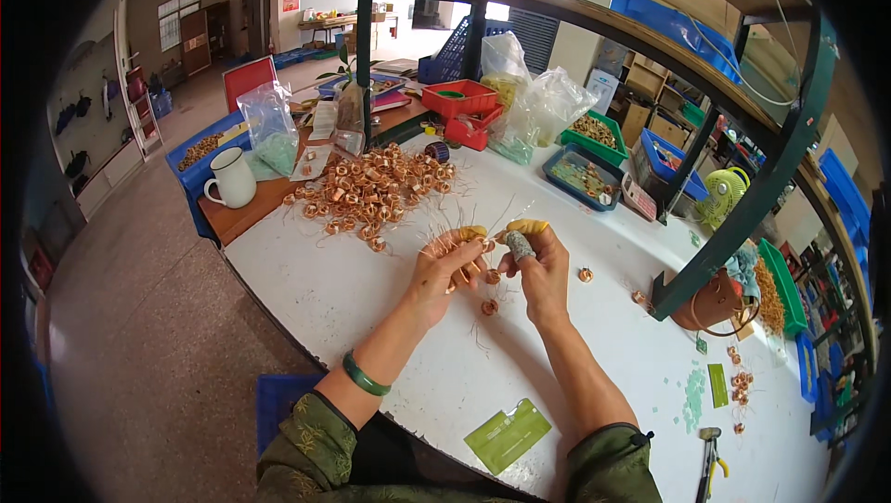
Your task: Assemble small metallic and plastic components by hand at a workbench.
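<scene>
Over the white table, my left hand (444, 269) is closed around several small copper wire coils with long loose wire ends. Yellow covers wrap some fingertips on both hands. My right hand (538, 271) is pinched close to the left one, a grey wrap on its thumb; it seems to grip a thin wire end, though the exact hold is too small to make out. Just below the hands, a copper coil (489, 307) lies on the table. Beyond my left hand spreads a big heap of copper coils (371, 189). One more coil (586, 275) sits right of my right hand.
A green card (508, 435) lies near the front edge. Pliers (715, 466), a hammer (709, 434) and pale green chips (693, 399) are at the right. A dark shelf post (742, 178) rises there. A white mug (232, 178) and red bins (459, 99) stand farther back.
</scene>
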The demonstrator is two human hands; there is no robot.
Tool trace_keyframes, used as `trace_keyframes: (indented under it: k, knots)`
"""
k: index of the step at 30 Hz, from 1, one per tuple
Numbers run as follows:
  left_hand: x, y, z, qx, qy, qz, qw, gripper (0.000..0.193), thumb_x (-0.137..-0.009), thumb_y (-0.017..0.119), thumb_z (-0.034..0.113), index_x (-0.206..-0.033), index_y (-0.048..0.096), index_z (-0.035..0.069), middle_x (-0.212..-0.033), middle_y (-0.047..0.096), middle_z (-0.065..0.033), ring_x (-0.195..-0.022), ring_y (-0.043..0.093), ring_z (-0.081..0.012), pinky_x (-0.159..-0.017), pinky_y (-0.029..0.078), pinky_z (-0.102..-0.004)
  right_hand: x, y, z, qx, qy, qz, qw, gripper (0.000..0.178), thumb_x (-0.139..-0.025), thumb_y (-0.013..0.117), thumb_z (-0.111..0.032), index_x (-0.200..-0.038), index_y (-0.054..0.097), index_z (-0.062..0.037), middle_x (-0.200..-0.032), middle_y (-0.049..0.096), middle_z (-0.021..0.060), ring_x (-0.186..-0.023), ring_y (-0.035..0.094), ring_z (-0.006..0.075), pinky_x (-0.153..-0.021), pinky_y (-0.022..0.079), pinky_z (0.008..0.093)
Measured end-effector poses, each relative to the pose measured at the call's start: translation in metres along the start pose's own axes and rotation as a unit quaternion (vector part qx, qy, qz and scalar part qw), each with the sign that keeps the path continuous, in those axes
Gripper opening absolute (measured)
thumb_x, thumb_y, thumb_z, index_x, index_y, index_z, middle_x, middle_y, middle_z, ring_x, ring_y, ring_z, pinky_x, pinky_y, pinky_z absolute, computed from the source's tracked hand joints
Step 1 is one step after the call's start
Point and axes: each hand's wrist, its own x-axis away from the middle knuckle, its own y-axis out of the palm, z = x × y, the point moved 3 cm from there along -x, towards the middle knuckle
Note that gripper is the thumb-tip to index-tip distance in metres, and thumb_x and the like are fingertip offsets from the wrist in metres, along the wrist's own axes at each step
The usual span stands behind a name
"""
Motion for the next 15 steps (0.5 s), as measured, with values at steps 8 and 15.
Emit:
trace_keyframes:
  k: [8, 15]
  knots:
    - [0.001, 0.004, 0.002, -0.019, -0.017, 0.011, 1.0, 0.021, -0.084, 0.07, 0.014, -0.103, 0.063, 0.006, -0.082, 0.066, -0.0026, -0.059, 0.059, -0.0075, -0.046, 0.04, -0.016, 0.002, 0.0, -0.006, 0.085, -0.068, -0.003, 0.994, 0.038, -0.075, 0.04, 0.014, -0.103, 0.059, -0.0026, -0.094, 0.066, 0.0099, -0.061, 0.055, 0.0129, -0.055, 0.045, 0.0225]
    - [0.004, 0.008, -0.001, -0.086, 0.006, 0.036, 0.996, 0.016, -0.084, 0.071, 0.013, -0.095, 0.062, 0.007, -0.072, 0.061, 0.0015, -0.058, 0.056, -0.0053, -0.045, 0.04, -0.0162, 0.002, 0.002, -0.015, 0.051, -0.034, 0.024, 0.998, 0.036, -0.077, 0.036, 0.01, -0.104, 0.057, -0.0027, -0.09, 0.066, 0.0131, -0.062, 0.056, 0.0136, -0.057, 0.045, 0.0231]
